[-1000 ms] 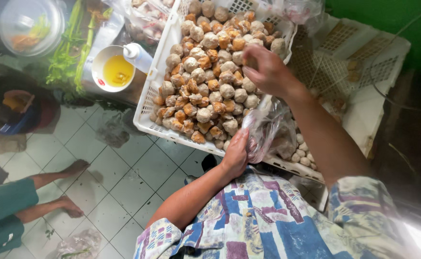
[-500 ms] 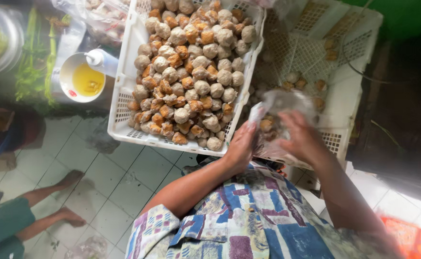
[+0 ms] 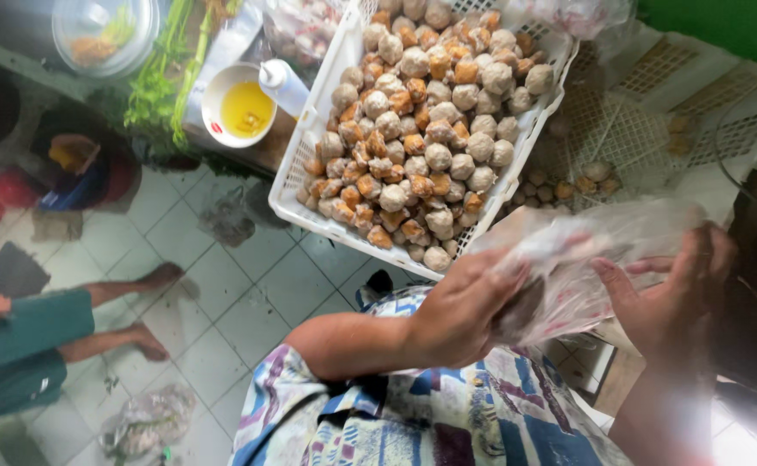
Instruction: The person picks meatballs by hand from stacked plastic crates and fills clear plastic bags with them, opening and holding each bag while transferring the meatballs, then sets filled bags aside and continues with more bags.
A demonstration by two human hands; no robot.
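My left hand (image 3: 464, 306) and my right hand (image 3: 676, 293) both grip a clear plastic bag (image 3: 581, 259) held close to my chest; its contents are blurred. Just beyond it sits a white slotted plastic crate (image 3: 305, 177) heaped with round beige and orange-brown food balls (image 3: 426, 129). A second white crate (image 3: 620, 129) lies to the right with a few balls in it. My patterned shirt (image 3: 430, 414) fills the bottom of the view.
A white bowl of yellow liquid (image 3: 238, 108) and a small white bottle (image 3: 282, 82) stand left of the crate, beside green stalks (image 3: 163, 86) and a clear lidded tub (image 3: 106, 34). A person's bare feet (image 3: 150, 306) rest on the white tiled floor at left.
My right hand left the crate of balls and came down to the bag. Both hands now hold the bag nearer my body, lower and further right.
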